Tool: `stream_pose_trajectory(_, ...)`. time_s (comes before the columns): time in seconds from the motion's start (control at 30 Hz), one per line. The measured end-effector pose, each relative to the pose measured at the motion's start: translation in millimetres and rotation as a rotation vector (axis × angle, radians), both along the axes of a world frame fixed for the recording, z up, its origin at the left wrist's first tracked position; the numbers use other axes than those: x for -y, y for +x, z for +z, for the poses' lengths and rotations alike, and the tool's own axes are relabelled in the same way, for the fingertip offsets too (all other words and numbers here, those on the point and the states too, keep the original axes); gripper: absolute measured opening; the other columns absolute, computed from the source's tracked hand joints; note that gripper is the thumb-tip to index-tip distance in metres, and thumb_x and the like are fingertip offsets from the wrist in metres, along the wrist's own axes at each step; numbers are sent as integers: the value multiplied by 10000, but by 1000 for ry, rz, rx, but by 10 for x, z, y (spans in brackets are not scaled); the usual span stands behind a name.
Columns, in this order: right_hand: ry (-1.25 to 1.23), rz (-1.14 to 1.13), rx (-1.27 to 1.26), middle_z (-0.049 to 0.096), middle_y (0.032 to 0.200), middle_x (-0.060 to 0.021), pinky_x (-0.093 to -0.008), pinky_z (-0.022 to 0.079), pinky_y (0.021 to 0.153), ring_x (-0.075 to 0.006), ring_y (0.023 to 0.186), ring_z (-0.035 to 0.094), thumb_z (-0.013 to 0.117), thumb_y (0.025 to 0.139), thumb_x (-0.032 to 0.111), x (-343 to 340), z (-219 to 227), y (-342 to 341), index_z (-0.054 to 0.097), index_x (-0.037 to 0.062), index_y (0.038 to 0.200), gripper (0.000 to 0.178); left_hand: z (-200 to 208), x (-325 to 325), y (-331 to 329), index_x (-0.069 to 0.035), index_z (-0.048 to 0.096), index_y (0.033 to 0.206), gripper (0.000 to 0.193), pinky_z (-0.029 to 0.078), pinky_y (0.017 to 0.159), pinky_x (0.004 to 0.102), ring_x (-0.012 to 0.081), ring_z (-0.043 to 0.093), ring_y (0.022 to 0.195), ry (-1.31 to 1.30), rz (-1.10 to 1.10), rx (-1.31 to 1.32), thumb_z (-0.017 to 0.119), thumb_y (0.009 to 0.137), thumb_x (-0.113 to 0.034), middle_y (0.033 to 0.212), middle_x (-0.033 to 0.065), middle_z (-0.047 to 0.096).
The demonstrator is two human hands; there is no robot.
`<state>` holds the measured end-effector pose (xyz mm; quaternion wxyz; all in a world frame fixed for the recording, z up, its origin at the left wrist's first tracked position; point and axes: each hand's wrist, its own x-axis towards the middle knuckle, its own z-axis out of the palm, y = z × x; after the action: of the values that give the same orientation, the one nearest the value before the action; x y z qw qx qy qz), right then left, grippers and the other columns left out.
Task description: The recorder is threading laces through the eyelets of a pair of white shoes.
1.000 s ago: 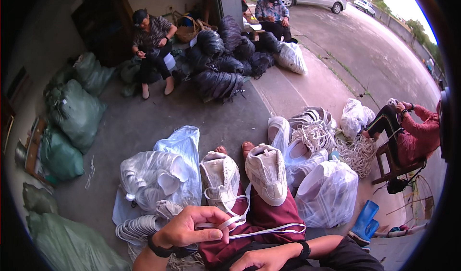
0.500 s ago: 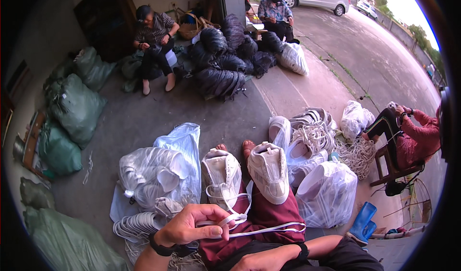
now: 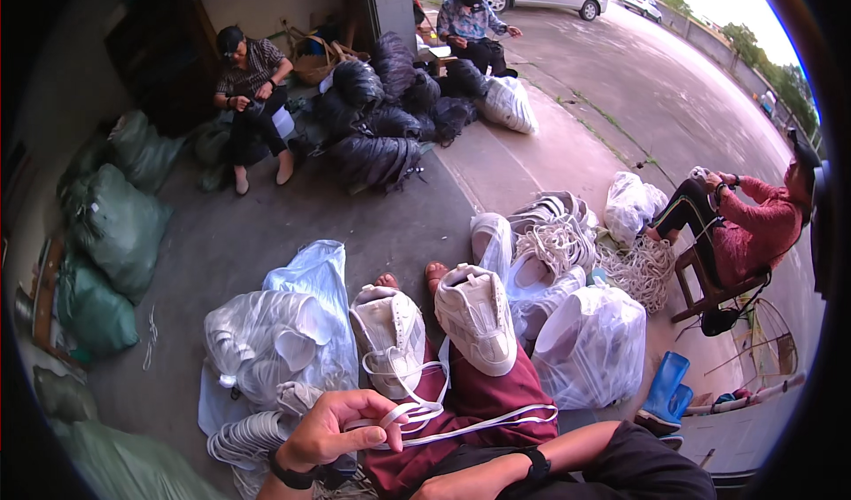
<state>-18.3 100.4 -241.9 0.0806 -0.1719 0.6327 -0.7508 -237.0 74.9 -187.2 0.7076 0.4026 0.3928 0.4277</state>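
Two off-white high-top sneakers rest over my knees, the left sneaker (image 3: 390, 333) and the right sneaker (image 3: 479, 318), on maroon cloth (image 3: 496, 385). My left hand (image 3: 341, 425) is closed in a pinch on a white shoelace (image 3: 425, 409) just below the left sneaker. Loops of this lace rise to that sneaker's eyelets, and a doubled length runs right across the cloth. My right hand (image 3: 465, 482) lies low at the bottom edge, its fingers cut off or hidden, so their grip does not show.
On the left are a clear bag of shoes (image 3: 266, 332) and bundled laces (image 3: 244, 438). To the right sit another bag of shoes (image 3: 594, 345), a lace heap (image 3: 634, 269) and blue boots (image 3: 667, 394). Green sacks (image 3: 120, 225) line the left wall; three people sit working around.
The whole view has shifted slightly, with most things now further left. My left hand still pinches the lace, whose loops have changed shape. The far person in the patterned shirt has stretched an arm out.
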Motion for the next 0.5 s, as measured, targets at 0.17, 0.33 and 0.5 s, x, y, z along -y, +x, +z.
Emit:
stream_pose_trajectory(0.17, 32, 50, 64, 677, 917, -164, -363, 496, 762, -253, 856, 650, 647, 909, 152, 27, -99, -31, 657, -38, 1003, 212, -63, -27, -30, 71, 555, 1175, 282, 490, 874, 294, 175, 640, 933, 40, -76, 72, 599, 937, -73, 976, 135, 660)
stream_pose_trajectory(0.33, 2, 94, -33, 672, 911, -158, -364, 492, 760, -253, 852, 641, 654, 900, 144, 20, -97, -33, 650, -47, 985, 208, -22, -41, 88, 83, 589, 1089, 308, 520, 778, 323, 216, 657, 827, 5, 11, 13, 654, 889, -142, 888, 169, 667)
stream_pose_trajectory(0.5, -7, 124, -36, 659, 864, -155, -358, 480, 738, -255, 816, 629, 651, 889, 125, -25, 39, -6, 639, -46, 937, 178, -2, -109, 169, 84, 591, 1088, 304, 525, 786, 337, 223, 658, 825, -2, 7, 22, 653, 891, -139, 883, 169, 666)
